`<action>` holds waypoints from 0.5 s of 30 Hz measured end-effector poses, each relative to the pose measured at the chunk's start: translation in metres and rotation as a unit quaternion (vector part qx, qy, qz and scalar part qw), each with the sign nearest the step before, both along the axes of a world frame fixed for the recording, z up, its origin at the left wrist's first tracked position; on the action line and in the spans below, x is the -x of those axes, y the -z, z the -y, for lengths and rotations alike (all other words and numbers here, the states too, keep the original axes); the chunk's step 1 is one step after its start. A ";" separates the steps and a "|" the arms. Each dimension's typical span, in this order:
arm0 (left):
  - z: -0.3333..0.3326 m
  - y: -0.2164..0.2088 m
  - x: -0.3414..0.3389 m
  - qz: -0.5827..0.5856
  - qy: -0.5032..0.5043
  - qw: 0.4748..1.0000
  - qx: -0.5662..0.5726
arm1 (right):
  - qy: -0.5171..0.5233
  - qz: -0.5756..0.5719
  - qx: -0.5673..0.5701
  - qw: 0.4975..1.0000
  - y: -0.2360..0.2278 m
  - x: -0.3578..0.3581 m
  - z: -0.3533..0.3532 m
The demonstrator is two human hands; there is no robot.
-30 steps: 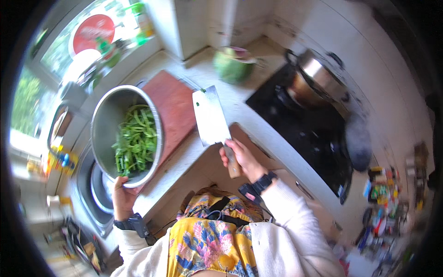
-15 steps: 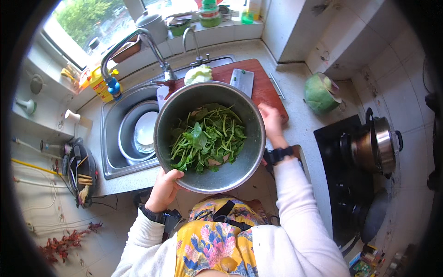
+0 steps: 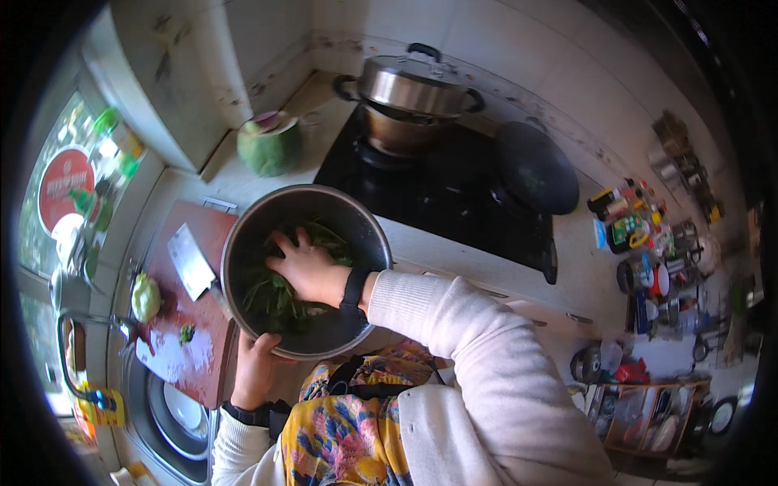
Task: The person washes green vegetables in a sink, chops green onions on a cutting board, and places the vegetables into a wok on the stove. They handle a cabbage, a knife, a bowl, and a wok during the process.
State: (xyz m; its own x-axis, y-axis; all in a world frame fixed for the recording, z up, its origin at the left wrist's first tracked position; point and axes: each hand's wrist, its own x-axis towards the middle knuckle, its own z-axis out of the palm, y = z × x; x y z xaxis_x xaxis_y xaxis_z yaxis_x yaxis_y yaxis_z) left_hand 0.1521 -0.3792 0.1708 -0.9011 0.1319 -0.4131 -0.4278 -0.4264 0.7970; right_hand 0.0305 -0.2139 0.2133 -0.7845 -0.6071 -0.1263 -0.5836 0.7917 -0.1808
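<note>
A deep metal basin [image 3: 369, 247] with leafy greens [image 3: 275, 304] in its bottom is held in front of me, slightly tilted. My left hand [image 3: 255, 364] grips its near-left rim, the thumb over the edge. Down inside the basin, my right hand [image 3: 308, 271] rests on the greens with its fingers spread. It covers part of the leaves. To the left lies a reddish cutting board [image 3: 212, 352], bearing a cleaver [image 3: 192, 263], whose handle end reaches the basin's edge, and a small green scrap [image 3: 187, 333].
A black cooktop [image 3: 438, 202] carries a lidded steel steamer pot [image 3: 405, 87] and a dark wok [image 3: 539, 170]. A cut green melon [image 3: 269, 147] stands on the counter behind the basin. A pale green vegetable [image 3: 146, 297] sits near the faucet [image 3: 62, 348]. Below the board is the sink [image 3: 134, 405].
My view and body have turned right, from the sink toward the cooktop, and the basin came along. My right hand left the rim and is now in the greens; my left hand kept its grip.
</note>
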 end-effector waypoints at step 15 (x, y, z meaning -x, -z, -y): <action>-0.216 -0.031 0.067 0.058 0.157 0.985 -0.036 | 0.147 -0.190 0.227 0.944 -0.067 0.019 -0.294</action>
